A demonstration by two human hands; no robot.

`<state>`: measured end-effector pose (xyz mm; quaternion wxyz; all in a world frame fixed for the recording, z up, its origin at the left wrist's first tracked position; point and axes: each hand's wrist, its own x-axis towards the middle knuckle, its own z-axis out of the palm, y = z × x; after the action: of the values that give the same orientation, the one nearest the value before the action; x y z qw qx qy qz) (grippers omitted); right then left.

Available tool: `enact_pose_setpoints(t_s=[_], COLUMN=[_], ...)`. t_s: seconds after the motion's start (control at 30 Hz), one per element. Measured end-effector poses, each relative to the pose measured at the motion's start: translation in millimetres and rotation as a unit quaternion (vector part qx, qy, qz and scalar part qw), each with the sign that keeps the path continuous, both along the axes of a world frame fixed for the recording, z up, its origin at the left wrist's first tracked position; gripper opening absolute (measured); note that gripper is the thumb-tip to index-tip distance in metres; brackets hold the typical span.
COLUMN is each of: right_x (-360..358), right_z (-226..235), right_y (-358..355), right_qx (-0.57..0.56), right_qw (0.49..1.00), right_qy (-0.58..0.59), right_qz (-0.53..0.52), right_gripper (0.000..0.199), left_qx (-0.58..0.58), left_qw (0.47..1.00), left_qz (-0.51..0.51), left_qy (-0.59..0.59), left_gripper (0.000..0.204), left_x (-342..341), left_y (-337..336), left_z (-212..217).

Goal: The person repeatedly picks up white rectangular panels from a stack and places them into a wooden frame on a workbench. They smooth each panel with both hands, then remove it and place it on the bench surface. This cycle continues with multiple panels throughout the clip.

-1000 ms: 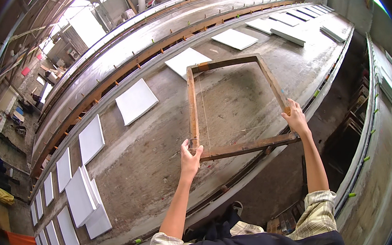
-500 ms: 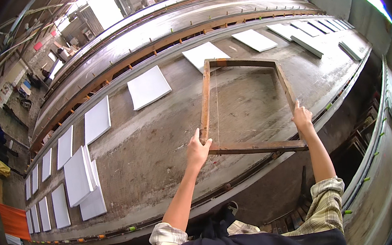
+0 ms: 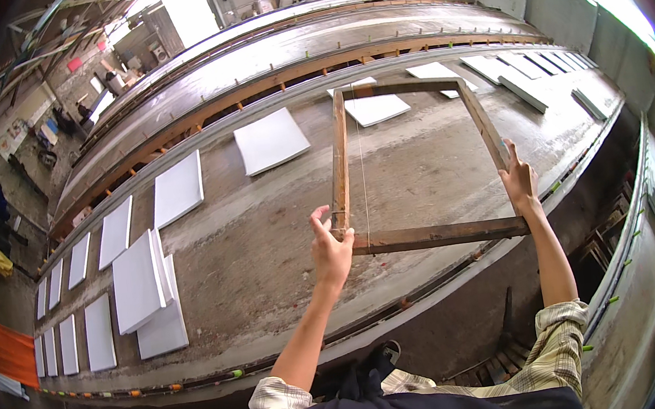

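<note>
A wooden frame [image 3: 438, 235] is held up over the long table [image 3: 259, 236]. My left hand [image 3: 332, 245] grips its near left corner, thumb on the inner side and a finger raised off the wood. Around the right bar closes my right hand [image 3: 520, 181], a little above the near right corner. A thin thread [image 3: 363, 169] runs along the inside of the frame near its left bar. Through the opening I see the stained table surface and part of a white sheet stack [image 3: 375, 109].
Several white stacks lie along the table's far side; a leaning stack [image 3: 138, 284] rests on another at the left. Two narrow stacks [image 3: 523, 94] sit at the right. Further long tables [image 3: 280, 54] stand beyond, and another table [image 3: 637, 268] curves at my right.
The frame has tilted so its opening faces me more, and its near bar looks more level. My right hand has risen slightly and moved right. The head view has shifted a little.
</note>
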<state>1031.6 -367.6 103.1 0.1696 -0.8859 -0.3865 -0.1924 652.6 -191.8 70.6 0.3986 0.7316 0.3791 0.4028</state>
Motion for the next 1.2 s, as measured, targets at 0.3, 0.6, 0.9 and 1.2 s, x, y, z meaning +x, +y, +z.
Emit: enact_pose_setpoints(t_s=[0.3, 0.6, 0.9, 1.2], right_x=[-162, -310, -338, -328], right_z=[53, 7, -41, -60], right_y=[101, 176, 165, 142], right_qx=[0.073, 0.040, 0.054, 0.044], right_qw=[0.990, 0.969, 0.967, 0.972], right_qy=[0.056, 0.049, 0.068, 0.084], right_qz=[0.108, 0.239, 0.239, 0.216], right_gripper=[0.057, 0.055, 0.056, 0.055], left_qx=[0.020, 0.019, 0.040, 0.032], left_qw=[0.993, 0.973, 0.972, 0.976], left_qz=[0.100, 0.228, 0.230, 0.217], left_qy=[-0.056, -0.010, -0.011, -0.015], left_gripper=[0.052, 0.046, 0.041, 0.038], left_x=[-173, -322, -352, -340], left_y=[9, -7, -11, -15], left_z=[57, 16, -36, -57])
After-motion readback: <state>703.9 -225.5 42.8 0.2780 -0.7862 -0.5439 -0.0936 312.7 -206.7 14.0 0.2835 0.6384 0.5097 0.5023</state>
